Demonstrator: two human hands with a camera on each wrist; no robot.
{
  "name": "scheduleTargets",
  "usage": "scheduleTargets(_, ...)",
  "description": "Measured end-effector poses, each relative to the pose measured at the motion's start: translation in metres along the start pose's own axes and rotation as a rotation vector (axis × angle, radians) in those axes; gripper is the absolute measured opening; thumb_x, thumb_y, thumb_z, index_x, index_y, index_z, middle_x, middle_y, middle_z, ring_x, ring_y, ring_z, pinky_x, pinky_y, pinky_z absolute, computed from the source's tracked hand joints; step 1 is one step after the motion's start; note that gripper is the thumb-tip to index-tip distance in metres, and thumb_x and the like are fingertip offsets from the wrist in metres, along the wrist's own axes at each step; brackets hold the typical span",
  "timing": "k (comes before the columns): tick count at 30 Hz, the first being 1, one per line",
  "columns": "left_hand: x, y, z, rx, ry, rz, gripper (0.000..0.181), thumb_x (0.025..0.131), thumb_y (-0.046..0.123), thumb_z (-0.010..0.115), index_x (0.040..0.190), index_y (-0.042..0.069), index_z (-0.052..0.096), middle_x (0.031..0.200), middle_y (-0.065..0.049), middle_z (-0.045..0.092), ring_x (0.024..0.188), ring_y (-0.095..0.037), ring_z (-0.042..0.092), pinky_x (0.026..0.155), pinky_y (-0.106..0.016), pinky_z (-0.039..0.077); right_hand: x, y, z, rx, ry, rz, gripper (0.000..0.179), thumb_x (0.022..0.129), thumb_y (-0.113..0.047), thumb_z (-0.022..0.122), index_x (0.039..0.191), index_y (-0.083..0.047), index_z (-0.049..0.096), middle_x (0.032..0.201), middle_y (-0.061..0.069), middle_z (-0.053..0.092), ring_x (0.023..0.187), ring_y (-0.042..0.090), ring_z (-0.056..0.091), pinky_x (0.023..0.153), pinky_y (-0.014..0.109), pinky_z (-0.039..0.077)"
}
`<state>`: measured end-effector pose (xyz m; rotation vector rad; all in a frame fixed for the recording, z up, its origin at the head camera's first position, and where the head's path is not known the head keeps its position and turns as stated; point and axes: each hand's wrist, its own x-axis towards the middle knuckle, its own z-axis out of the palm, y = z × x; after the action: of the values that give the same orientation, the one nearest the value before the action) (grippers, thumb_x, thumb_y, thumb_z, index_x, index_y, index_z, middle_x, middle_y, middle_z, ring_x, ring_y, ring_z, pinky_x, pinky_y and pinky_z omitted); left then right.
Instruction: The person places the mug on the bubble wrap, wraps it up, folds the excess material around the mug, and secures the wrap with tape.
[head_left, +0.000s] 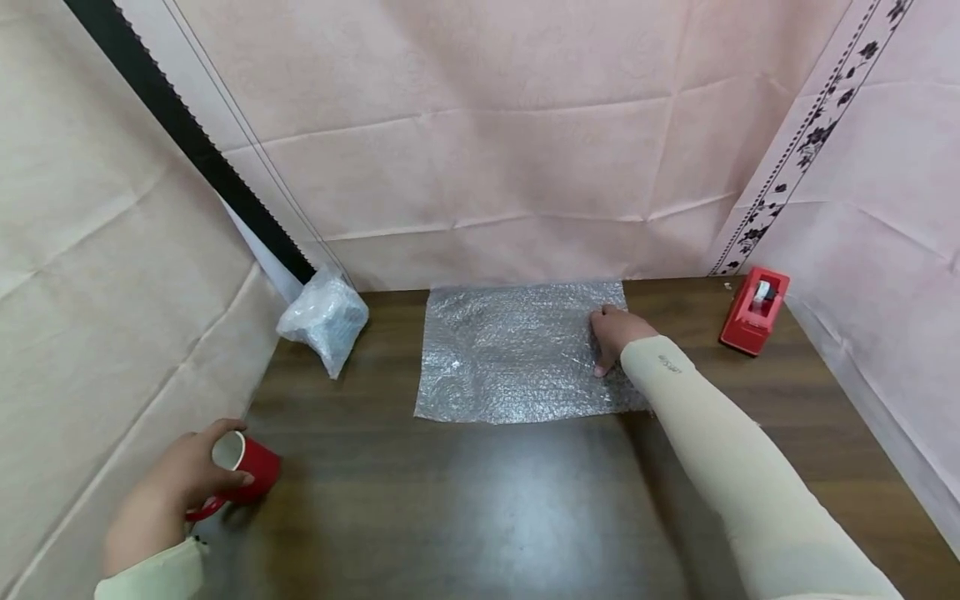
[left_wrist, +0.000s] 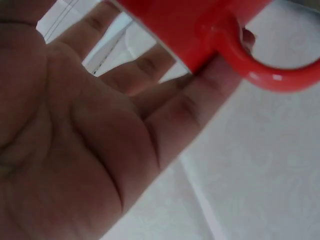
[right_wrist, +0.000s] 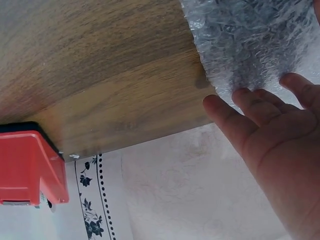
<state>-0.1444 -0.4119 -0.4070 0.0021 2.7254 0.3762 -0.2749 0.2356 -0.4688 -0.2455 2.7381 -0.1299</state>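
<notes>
Item: red mug (head_left: 261, 471), at the near left of the desk (head_left: 450, 517), tilted with its pale mouth towards the palm; whether its base bears on the desk cannot be told. Left grip (head_left: 176, 475): grasping the mug, thumb and fingers on opposite sides near the rim; presumably so held for a secure hold on the body, the handle (left_wrist: 270, 77) being left free. Item: bubble-wrap sheet (head_left: 502, 358), spread flat at the back of the desk, probably to offer its full face. Right grip (head_left: 618, 333): released, grasping nothing, fingers spread and resting on the sheet near its right edge; likely to steady or smooth it. Item: wrapped bundle (head_left: 326, 317), back left corner, apparently set aside; contents obscured. Item: red tape dispenser (head_left: 750, 325), back right, beside the sheet but apart from it, seemingly parked within right-hand reach.
</notes>
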Motion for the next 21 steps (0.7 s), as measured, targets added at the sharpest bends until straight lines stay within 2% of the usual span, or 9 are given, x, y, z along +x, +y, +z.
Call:
scheduleTargets(4, 0.001, -0.001, -0.008, 0.004, 0.010, 0.031, 0.085, 0.087, 0.027, 0.098, 0.155, -0.002, 0.056, 0.127, -0.041, 0.066, 0.103, -0.043, 0.063, 0.076, -0.042, 0.056, 0.002, 0.000, 0.001, 0.014, 0.006, 0.000, 0.111, 0.085, -0.035, 0.103, 0.168, 0.009, 0.043, 0.173, 0.041, 0.040, 0.158, 0.059, 0.048, 0.125, 0.068, 0.050)
scheduleTargets(7, 0.005, 0.005, -0.012, 0.002, 0.047, 0.072, 0.084, 0.084, 0.027, 0.100, 0.153, -0.002, 0.060, 0.128, -0.038, 0.070, 0.103, -0.042, 0.065, 0.076, -0.040, 0.055, 0.007, 0.004, 0.007, 0.016, 0.014, -0.008, 0.113, 0.083, -0.038, 0.105, 0.166, 0.009, 0.045, 0.172, 0.041, 0.041, 0.156, 0.060, 0.049, 0.124, 0.070, 0.050)
scheduleTargets(9, 0.010, 0.016, -0.015, 0.005, 0.085, 0.112, 0.082, 0.084, 0.026, 0.100, 0.152, -0.002, 0.063, 0.129, -0.036, 0.072, 0.103, -0.041, 0.067, 0.078, -0.042, 0.056, 0.006, 0.005, 0.008, 0.017, 0.010, 0.000, 0.113, 0.082, -0.037, 0.105, 0.166, 0.009, 0.045, 0.171, 0.041, 0.041, 0.156, 0.060, 0.049, 0.125, 0.070, 0.050)
scheduleTargets(12, 0.022, 0.041, -0.021, -0.003, 0.142, 0.176, 0.078, 0.084, 0.024, 0.099, 0.151, 0.001, 0.066, 0.129, -0.032, 0.074, 0.105, -0.042, 0.069, 0.083, -0.049, 0.059, 0.003, 0.004, 0.005, 0.027, 0.003, 0.017, 0.111, 0.083, -0.031, 0.106, 0.165, 0.011, 0.045, 0.172, 0.042, 0.040, 0.157, 0.061, 0.048, 0.125, 0.071, 0.049)
scheduleTargets(15, 0.040, 0.076, -0.030, -0.036, 0.143, 0.216, 0.077, 0.088, 0.028, 0.097, 0.155, 0.007, 0.064, 0.133, -0.027, 0.073, 0.111, -0.041, 0.068, 0.085, -0.053, 0.063, 0.004, 0.007, 0.005, 0.010, 0.007, 0.026, 0.109, 0.080, -0.030, 0.107, 0.162, 0.011, 0.048, 0.168, 0.043, 0.045, 0.153, 0.061, 0.052, 0.122, 0.071, 0.052)
scheduleTargets(18, 0.060, 0.112, -0.037, -0.051, 0.152, 0.297, 0.074, 0.090, 0.029, 0.095, 0.155, 0.011, 0.064, 0.135, -0.023, 0.074, 0.115, -0.040, 0.068, 0.091, -0.056, 0.063, 0.004, 0.006, 0.004, -0.011, 0.001, 0.006, 0.106, 0.079, -0.031, 0.107, 0.158, 0.012, 0.051, 0.162, 0.043, 0.051, 0.148, 0.060, 0.057, 0.119, 0.070, 0.054)
scheduleTargets(21, 0.080, 0.149, -0.038, -0.069, 0.164, 0.367, 0.073, 0.091, 0.028, 0.096, 0.155, 0.014, 0.065, 0.138, -0.020, 0.075, 0.119, -0.040, 0.069, 0.101, -0.060, 0.061, 0.004, 0.003, 0.004, -0.021, 0.005, -0.001, 0.107, 0.082, -0.030, 0.106, 0.161, 0.013, 0.048, 0.165, 0.043, 0.048, 0.150, 0.060, 0.055, 0.121, 0.069, 0.053)
